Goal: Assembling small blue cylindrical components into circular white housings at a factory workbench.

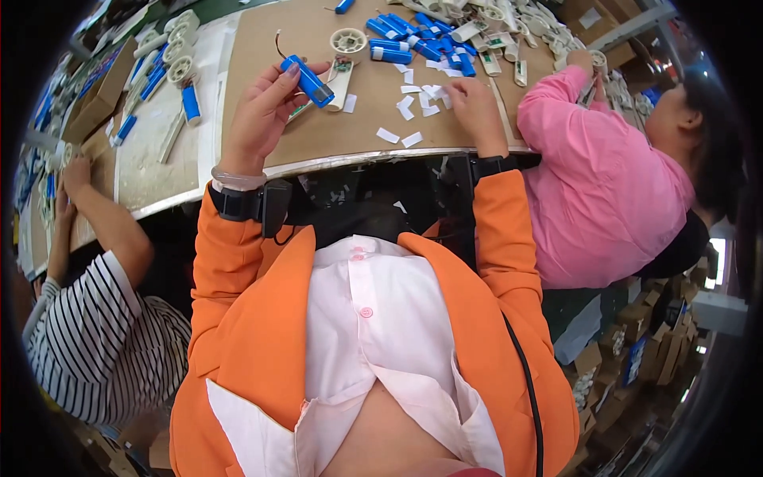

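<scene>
Near the table's front edge, my left hand (266,107) is closed on a blue cylindrical battery (308,81) with a short wire at its upper end. Just behind the battery is a white plastic casing (340,86) with a round spoked ring (348,41) and a small circuit board; whether my fingers touch the casing cannot be made out. My right hand (479,115) reaches down over scattered white paper slips (429,97), its fingers bent together at one of them. Whatever lies between those fingertips is hidden.
Blue batteries (413,40) are heaped at the back of the table (310,143), beside piled white casings (485,20). A co-worker in pink (604,183) sits close on my right, another in stripes (95,334) on my left. A cardboard box (99,91) stands at the left.
</scene>
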Action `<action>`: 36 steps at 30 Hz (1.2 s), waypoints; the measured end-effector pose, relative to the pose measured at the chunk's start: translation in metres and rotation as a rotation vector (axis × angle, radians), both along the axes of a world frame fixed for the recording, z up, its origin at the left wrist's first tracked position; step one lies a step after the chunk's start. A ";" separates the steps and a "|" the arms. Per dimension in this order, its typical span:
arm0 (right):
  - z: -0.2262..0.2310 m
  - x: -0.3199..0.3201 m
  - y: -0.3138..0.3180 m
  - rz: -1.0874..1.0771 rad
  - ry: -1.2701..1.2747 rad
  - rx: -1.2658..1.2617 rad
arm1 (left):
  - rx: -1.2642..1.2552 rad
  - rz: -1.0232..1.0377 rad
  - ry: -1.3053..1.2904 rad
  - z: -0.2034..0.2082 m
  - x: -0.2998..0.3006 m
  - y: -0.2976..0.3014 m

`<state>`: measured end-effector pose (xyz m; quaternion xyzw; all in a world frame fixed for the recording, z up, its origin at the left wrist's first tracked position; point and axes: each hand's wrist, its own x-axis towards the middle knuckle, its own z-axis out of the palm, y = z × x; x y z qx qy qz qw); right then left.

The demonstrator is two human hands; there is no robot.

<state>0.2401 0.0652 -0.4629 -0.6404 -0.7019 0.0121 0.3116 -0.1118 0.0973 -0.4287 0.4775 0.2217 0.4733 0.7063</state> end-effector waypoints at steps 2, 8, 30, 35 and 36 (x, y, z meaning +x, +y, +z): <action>-0.008 0.002 0.005 -0.017 -0.018 0.014 | 0.004 0.018 0.003 -0.002 -0.008 -0.007; -0.031 0.015 0.037 0.003 -0.267 -0.010 | 0.004 0.033 0.007 -0.003 -0.021 -0.027; -0.013 0.003 0.038 0.245 -0.169 -0.075 | -0.010 -0.011 0.069 -0.006 -0.019 -0.025; -0.009 -0.008 0.047 0.285 -0.294 -0.141 | -0.022 0.049 0.078 -0.009 -0.028 -0.023; -0.003 -0.016 0.043 0.386 -0.247 -0.129 | -0.019 0.045 0.075 -0.011 -0.030 -0.020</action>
